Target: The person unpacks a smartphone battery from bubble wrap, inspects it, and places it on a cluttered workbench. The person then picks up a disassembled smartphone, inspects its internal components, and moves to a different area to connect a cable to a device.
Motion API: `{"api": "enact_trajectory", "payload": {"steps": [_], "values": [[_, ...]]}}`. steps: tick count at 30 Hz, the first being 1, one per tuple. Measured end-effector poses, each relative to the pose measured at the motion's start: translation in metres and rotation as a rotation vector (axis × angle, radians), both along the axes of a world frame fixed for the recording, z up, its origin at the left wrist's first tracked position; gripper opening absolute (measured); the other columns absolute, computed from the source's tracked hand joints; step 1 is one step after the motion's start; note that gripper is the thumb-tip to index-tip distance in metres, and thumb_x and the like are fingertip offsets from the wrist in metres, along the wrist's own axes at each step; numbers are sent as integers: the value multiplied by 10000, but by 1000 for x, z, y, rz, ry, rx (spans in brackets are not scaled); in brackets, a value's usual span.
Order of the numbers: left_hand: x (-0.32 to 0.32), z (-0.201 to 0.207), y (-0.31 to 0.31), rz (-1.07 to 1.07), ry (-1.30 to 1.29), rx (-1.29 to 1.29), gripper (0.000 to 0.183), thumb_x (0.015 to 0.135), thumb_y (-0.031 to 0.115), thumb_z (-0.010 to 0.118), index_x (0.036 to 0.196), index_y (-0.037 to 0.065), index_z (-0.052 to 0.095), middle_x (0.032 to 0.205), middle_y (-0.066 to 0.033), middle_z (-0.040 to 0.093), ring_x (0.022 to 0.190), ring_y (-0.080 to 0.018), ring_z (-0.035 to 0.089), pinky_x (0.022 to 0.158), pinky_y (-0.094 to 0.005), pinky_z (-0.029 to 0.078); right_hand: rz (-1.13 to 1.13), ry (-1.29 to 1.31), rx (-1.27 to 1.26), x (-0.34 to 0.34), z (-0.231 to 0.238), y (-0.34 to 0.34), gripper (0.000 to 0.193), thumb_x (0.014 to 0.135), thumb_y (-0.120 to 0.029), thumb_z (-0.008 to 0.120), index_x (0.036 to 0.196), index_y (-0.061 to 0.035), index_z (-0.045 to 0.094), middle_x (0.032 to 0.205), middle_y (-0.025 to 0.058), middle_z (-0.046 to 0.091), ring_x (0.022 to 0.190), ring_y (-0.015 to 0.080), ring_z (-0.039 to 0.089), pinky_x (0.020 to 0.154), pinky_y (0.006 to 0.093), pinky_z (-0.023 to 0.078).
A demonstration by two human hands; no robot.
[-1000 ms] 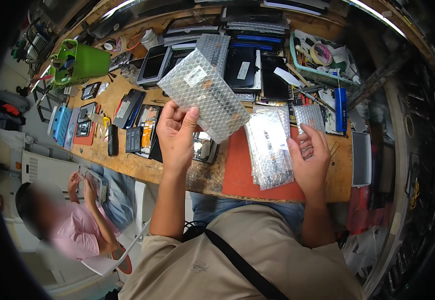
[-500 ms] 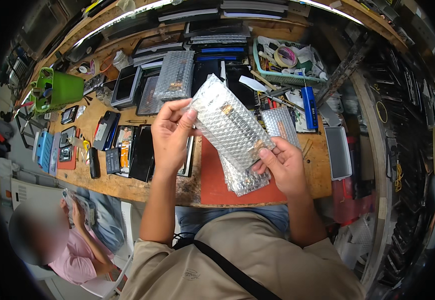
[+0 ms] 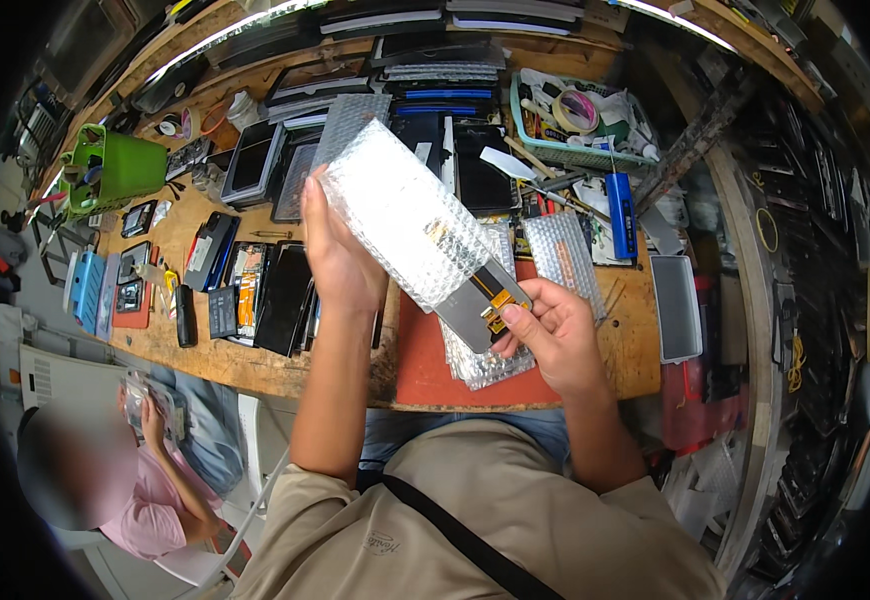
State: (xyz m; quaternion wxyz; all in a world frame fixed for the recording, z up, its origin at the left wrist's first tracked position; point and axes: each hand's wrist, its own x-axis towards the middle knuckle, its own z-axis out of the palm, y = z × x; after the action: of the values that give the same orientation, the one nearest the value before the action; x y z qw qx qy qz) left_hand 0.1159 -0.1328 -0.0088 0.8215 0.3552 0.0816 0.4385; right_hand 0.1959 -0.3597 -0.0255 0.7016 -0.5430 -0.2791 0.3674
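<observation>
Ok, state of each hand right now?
Left hand: holding the bubble-wrap sleeve.
Right hand: holding the grey panel, partly out of the sleeve.

I count two hands, my left hand (image 3: 343,262) and my right hand (image 3: 560,335), one bubble-wrap sleeve (image 3: 395,215) and one display panel (image 3: 467,312) between them. Around me: one red mat (image 3: 418,350), one green basket (image 3: 133,165), one teal basket (image 3: 575,153), one grey tray (image 3: 677,305), one co-worker (image 3: 160,500) (the stacked wrapped pieces (image 3: 500,375) overlap too much for me to number).

Strip light (image 3: 223,40) overhead, white glare on bubble wrap (image 3: 385,200), bent fisheye edges, black corners
</observation>
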Motion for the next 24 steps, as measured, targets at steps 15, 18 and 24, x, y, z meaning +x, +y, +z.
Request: {"api": "enact_trajectory", "payload": {"steps": [15,18,24], "values": [[5,-9,-5,-411,-476,-422,683,994,482,437,1468,-9,424,1355,-235,579,1245,-369,577,1152,-532,385,27,63,-13,-8,-3,-6,160,1006,-98,630,1081,41,606,864,78,705,667,75,659,585,206,528],[4,-8,-8,-451,-482,-426,690,999,493,425,1488,6,406,1362,-233,576,1254,-363,575,1160,-530,376,31,55,-28,-9,-4,-6,155,1004,-95,633,1078,39,605,857,73,702,666,75,659,587,206,530],[4,-6,-11,-503,-509,-385,726,1000,530,420,1536,44,352,1376,-228,570,1258,-361,577,1171,-526,359,3,40,-16,-13,-5,-6,168,1001,-123,629,1061,32,600,829,78,698,638,91,660,559,218,528]]}}
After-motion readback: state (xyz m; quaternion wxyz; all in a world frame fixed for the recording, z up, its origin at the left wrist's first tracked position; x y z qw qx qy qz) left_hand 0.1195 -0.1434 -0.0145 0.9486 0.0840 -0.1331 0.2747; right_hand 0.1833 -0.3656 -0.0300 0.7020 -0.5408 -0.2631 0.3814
